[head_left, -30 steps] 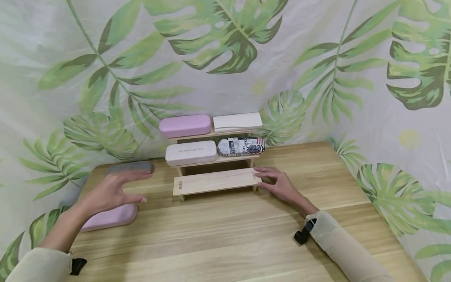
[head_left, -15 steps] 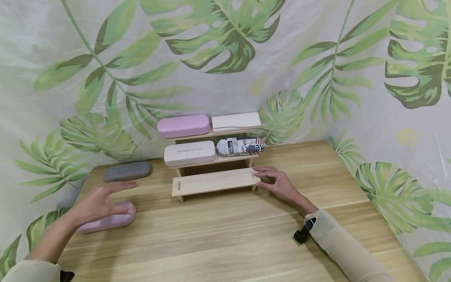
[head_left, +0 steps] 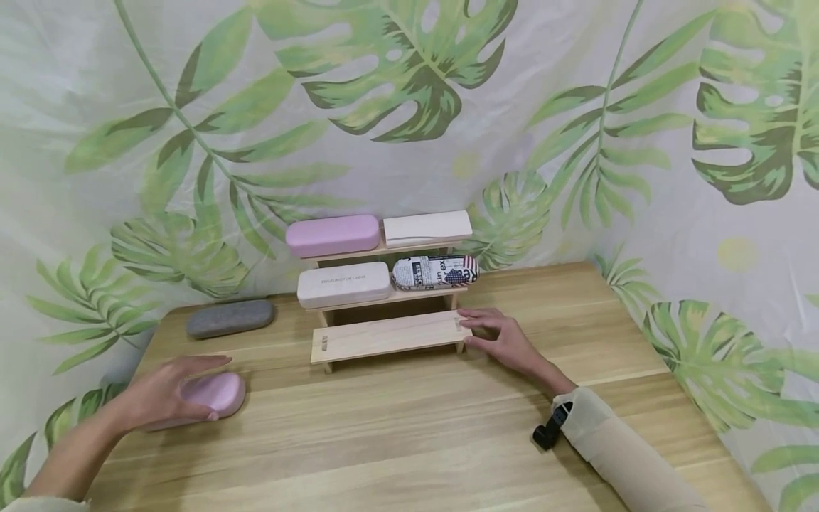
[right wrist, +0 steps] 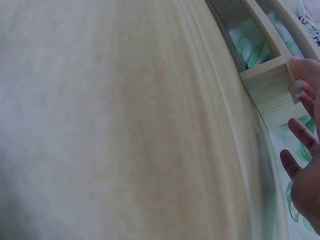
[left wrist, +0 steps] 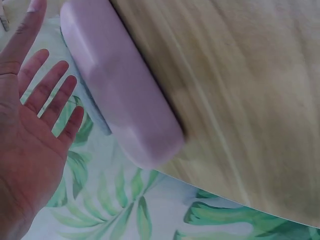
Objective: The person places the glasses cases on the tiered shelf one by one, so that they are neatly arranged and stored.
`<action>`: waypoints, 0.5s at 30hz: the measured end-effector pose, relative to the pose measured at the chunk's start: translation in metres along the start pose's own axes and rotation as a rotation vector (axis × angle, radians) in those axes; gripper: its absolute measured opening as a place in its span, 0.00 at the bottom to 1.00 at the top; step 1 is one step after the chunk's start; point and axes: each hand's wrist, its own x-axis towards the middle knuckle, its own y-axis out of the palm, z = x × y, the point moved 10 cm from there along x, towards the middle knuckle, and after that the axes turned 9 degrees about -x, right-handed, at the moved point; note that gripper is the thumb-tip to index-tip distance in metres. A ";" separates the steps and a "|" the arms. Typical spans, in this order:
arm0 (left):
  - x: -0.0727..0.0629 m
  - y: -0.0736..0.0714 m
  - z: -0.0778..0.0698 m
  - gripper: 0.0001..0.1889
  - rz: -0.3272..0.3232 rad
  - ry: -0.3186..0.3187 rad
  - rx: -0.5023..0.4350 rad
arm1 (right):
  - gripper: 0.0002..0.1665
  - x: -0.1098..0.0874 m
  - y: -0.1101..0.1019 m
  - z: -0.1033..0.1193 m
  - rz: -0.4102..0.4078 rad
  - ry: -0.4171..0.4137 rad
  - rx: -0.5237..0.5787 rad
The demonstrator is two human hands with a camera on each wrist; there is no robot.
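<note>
Left hand (head_left: 156,395): fingers extended, grasping nothing, around the lilac case (head_left: 220,393) on the bench (head_left: 384,434), left side; uneven closure could skid it. Right hand (head_left: 507,343): pinches the end of the wooden stand (head_left: 390,336); sideways pressure could shift it.

One left hand (head_left: 156,395) and one right hand (head_left: 502,341). One wooden table (head_left: 384,441). Three wooden shelves: a far shelf (head_left: 348,255), a middle shelf (head_left: 384,299) and a near shelf (head_left: 390,336). Six cases: two pink, the far pink case (head_left: 333,236) and the left pink case (head_left: 217,393); two white, the far white case (head_left: 427,227) and the middle white case (head_left: 344,284); one grey case (head_left: 230,318); one printed case (head_left: 435,272)
</note>
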 end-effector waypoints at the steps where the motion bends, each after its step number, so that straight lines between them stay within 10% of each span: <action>1: -0.002 0.001 0.001 0.48 -0.003 0.001 0.012 | 0.21 0.000 0.000 0.000 -0.002 -0.001 0.002; 15: -0.030 0.000 0.020 0.50 -0.039 -0.005 0.056 | 0.22 -0.001 -0.001 0.001 -0.003 -0.009 -0.001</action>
